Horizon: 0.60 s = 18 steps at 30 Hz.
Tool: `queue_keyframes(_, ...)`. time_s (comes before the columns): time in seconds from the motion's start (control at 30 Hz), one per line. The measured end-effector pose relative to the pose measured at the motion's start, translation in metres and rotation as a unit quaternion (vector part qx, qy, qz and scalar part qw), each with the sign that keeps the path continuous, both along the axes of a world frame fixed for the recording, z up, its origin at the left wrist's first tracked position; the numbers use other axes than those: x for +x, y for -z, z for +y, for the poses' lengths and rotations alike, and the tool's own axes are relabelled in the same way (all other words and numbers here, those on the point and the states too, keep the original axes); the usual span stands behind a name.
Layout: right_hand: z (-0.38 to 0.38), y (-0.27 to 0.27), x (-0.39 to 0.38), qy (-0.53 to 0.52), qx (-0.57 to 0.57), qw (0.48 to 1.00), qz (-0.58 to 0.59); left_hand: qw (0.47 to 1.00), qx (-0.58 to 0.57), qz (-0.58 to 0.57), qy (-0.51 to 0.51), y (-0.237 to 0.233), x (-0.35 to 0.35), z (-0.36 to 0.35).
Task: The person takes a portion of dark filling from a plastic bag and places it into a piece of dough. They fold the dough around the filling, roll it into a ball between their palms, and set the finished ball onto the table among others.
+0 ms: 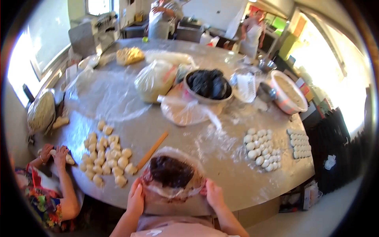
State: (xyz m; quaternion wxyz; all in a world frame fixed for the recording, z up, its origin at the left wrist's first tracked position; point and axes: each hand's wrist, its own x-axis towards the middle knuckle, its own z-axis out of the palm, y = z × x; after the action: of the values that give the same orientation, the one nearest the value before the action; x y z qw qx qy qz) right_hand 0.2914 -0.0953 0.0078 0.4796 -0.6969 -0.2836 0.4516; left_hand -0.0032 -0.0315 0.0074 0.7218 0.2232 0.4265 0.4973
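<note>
Right in front of me, at the table's near edge, is a plastic-lined bowl (192, 191) with a dark, glossy paste (170, 172) in it. My left hand (136, 196) grips its left side, and my right hand (213, 193) grips its right side, fingers partly hidden by the rim. Just beyond the left side of the bowl lies a wooden rolling pin (153, 149). A cluster of pale dough pieces (106, 156) sits to the left of the pin. On the right, small round white balls (260, 149) stand in a group on the floured steel.
The round steel table (233, 177) also bears a bowl of black dough (209, 84), a bagged dough lump (154, 81), a plastic sheet (108, 96), a pink-white tub (289, 91) and grey-white pieces in rows (299, 143). At left, a co-worker's hands (55, 155) press dough. Two people stand behind.
</note>
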Motion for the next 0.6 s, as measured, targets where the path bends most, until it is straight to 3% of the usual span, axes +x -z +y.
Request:
queue_keyframes(0.17,0.012,-0.008,-0.008,0.01,0.01,0.993,0.116,1.0,-0.009,0.002,0.021,-0.009,0.005,0.009)
queue_keyframes(0.4,0.027,0.032,-0.007,-0.022,0.058,0.994,0.089,0.995,0.032,-0.059,0.081,-0.001,0.016,0.013)
queue_keyframes(0.6,0.04,-0.003,-0.009,-0.046,0.053,0.995,0.067,0.992,0.044,-0.064,0.098,-0.001,0.022,0.016)
